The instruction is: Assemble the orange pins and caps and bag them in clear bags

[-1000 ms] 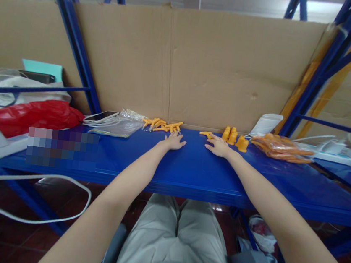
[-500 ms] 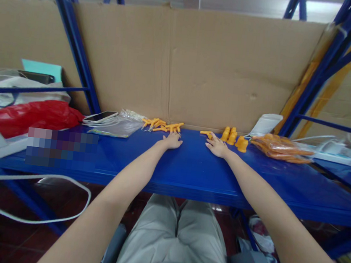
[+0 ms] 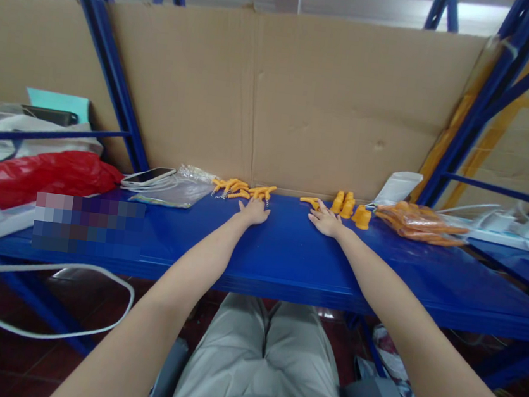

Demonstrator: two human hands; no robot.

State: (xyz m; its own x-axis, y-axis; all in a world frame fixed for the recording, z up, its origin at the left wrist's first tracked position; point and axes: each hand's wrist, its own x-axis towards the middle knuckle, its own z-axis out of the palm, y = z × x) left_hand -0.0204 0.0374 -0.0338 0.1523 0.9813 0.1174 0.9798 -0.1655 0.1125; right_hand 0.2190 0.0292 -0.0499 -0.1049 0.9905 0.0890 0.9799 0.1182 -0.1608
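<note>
Both my arms stretch forward over a blue metal shelf (image 3: 286, 258). My left hand (image 3: 253, 211) lies palm down, fingers spread, its fingertips at a scatter of small orange stick-shaped parts (image 3: 241, 189) by the cardboard back wall. My right hand (image 3: 325, 221) also rests flat and open, fingertips touching a single orange piece (image 3: 311, 200). Just right of it stand several orange cone-shaped caps (image 3: 352, 208). Neither hand holds anything.
A clear bag of orange parts (image 3: 421, 223) and a white pouch (image 3: 397, 187) lie at right. At left are a phone (image 3: 148, 175), a clear plastic bag (image 3: 177, 190) and a red bag (image 3: 33, 173). White cables (image 3: 39, 332) hang below. A cardboard sheet (image 3: 280, 98) backs the shelf.
My left hand has slid slightly further toward the orange sticks, and my right hand has edged back toward the single orange piece. The view has shifted a little.
</note>
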